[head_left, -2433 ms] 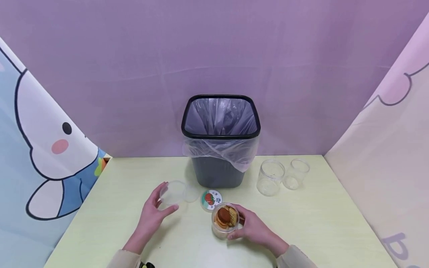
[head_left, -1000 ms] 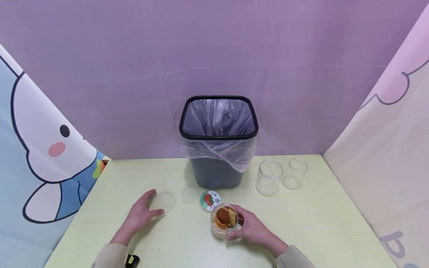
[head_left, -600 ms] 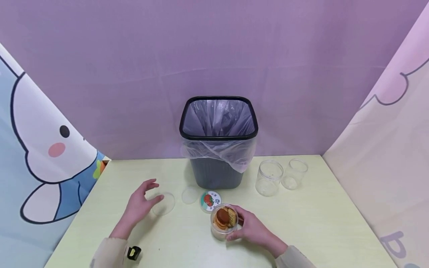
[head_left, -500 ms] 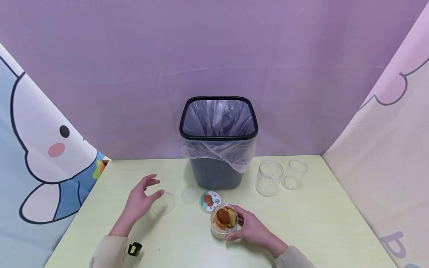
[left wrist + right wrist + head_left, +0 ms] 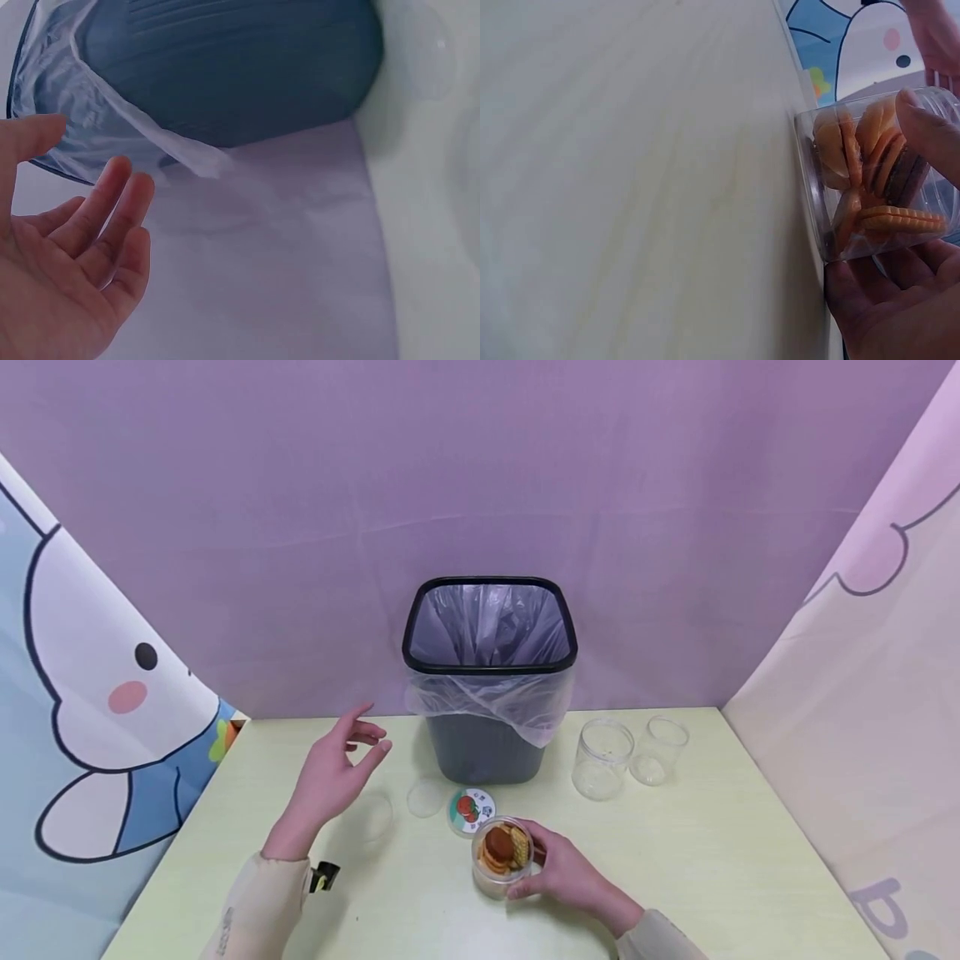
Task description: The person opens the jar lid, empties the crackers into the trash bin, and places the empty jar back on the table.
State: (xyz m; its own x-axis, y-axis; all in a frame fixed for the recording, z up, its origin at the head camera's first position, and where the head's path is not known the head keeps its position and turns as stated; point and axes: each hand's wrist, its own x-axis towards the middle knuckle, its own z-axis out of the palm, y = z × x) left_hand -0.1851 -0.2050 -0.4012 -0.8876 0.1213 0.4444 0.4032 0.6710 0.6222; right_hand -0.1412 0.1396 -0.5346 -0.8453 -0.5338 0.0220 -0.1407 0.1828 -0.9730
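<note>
My left hand (image 5: 330, 777) hovers over the table's left side with nothing in it, its fingers loosely bent. In the left wrist view that hand (image 5: 71, 277) is seen palm-side, the bin behind it. My right hand (image 5: 561, 872) grips a clear jar (image 5: 491, 883) of biscuits, thumb on one side and fingers on the other. The right wrist view shows sandwich biscuits (image 5: 885, 176) through the jar wall, the jar standing on the table. A clear round disc, seemingly a lid (image 5: 378, 818), lies near the left hand. Beyond it are a smaller disc (image 5: 425, 798) and a tomato-printed lid (image 5: 472, 811).
A grey bin (image 5: 486, 747) with a black rim and clear liner stands at the back centre. Right of it are two clear jars, a wider one (image 5: 602, 768) and a narrower one (image 5: 660, 752). Purple cloth (image 5: 487, 468) hangs behind the table.
The left hand carried the larger clear disc leftward, put it down and let go, then rose and moved forward. The right hand stayed on the jar.
</note>
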